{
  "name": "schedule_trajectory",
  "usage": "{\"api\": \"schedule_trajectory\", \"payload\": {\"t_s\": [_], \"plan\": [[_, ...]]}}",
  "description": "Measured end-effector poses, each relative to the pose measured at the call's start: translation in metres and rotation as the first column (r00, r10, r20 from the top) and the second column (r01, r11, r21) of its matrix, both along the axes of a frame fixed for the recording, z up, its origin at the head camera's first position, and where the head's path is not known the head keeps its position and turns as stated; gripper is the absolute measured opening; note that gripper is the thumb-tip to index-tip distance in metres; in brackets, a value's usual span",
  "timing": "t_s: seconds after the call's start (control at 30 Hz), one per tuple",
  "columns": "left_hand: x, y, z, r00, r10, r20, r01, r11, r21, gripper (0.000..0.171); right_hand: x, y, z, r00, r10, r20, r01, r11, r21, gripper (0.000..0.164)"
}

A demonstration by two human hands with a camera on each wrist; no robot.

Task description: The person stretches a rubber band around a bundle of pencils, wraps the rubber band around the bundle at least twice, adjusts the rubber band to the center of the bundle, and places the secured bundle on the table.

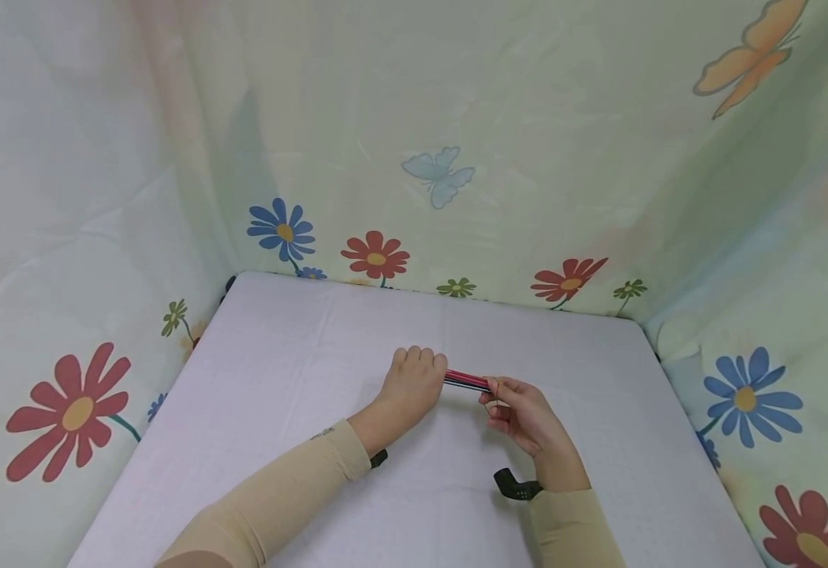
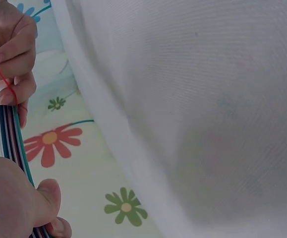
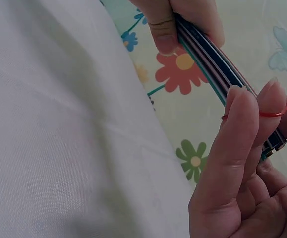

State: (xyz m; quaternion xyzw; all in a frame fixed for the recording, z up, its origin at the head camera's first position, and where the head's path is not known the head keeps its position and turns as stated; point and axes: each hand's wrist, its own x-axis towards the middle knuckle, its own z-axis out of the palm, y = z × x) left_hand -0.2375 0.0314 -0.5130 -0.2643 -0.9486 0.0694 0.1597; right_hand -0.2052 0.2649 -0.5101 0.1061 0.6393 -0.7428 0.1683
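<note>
Above the white-covered desk [image 1: 357, 331], the left hand [image 1: 414, 383] is curled firmly round a bundle of pencils [image 1: 467, 381]. The right hand [image 1: 524, 414] pinches their other end, a thin red band [image 3: 274, 114] running over its fingers there.

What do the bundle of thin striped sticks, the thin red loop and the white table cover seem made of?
Dark, slim striped stick bundle: perhaps painted wood, smooth with pale sheen along straight sides; plastic is possible.
Thin red loop: probably rubber, smooth, since it looks pulled taut; cord is possible.
White table cover: matte fabric, likely woven, given its fine ribbing and soft folds.
</note>
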Motion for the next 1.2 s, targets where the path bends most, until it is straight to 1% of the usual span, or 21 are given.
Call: {"api": "schedule_trajectory", "payload": {"t_s": [0.17, 0.3, 0.37, 0.47, 0.63, 0.73, 0.87, 0.97, 1.1, 1.2], "plan": [[-0.002, -0.001, -0.003, 1.0, 0.006, 0.001, -0.006, 1.0, 0.007, 0.014, -0.001, -0.002, 0.001, 0.999, 0.02, -0.034, -0.017, 0.997, 0.072, 0.021], [-0.003, -0.001, -0.005, 1.0, 0.007, -0.004, -0.007, 1.0, 0.022, 0.015, 0.001, -0.002, 0.002, 0.997, 0.04, -0.065, -0.033, 0.994, 0.108, 0.025], [-0.002, -0.001, -0.004, 1.0, 0.01, -0.005, -0.01, 1.0, 0.027, 0.015, 0.002, -0.001, 0.002, 0.996, 0.052, -0.077, -0.043, 0.993, 0.11, 0.027], [-0.002, -0.001, -0.003, 1.0, 0.013, -0.005, -0.012, 0.999, 0.036, 0.015, 0.003, -0.001, 0.002, 0.993, 0.069, -0.092, -0.061, 0.995, 0.082, 0.028], [-0.001, -0.002, 0.001, 1.0, 0.017, -0.001, -0.016, 0.999, 0.043, 0.014, 0.003, -0.003, 0.001, 0.989, 0.1, -0.113, -0.095, 0.994, 0.052, 0.027], [0.0, -0.003, 0.002, 1.0, 0.027, 0.006, -0.027, 0.999, 0.038, 0.014, 0.002, -0.004, 0.001, 0.988, 0.101, -0.12, -0.091, 0.993, 0.081, 0.029], [-0.001, -0.004, 0.001, 0.999, 0.03, 0.012, -0.031, 0.998, 0.05, 0.014, 0.002, -0.007, 0.003, 0.989, 0.083, -0.122, -0.066, 0.988, 0.136, 0.028], [-0.001, -0.004, 0.0, 0.999, 0.027, 0.024, -0.028, 0.998, 0.061, 0.014, 0.002, -0.009, 0.004, 0.989, 0.067, -0.129, -0.046, 0.986, 0.159, 0.027], [0.0, -0.005, 0.002, 0.998, 0.022, 0.063, -0.027, 0.997, 0.072, 0.013, 0.003, -0.012, 0.006, 0.99, 0.024, -0.141, 0.001, 0.984, 0.178, 0.029], [0.0, -0.006, 0.005, 0.996, 0.025, 0.088, -0.032, 0.996, 0.079, 0.013, 0.004, -0.012, 0.009, 0.99, -0.007, -0.143, 0.037, 0.977, 0.212, 0.031]]}}
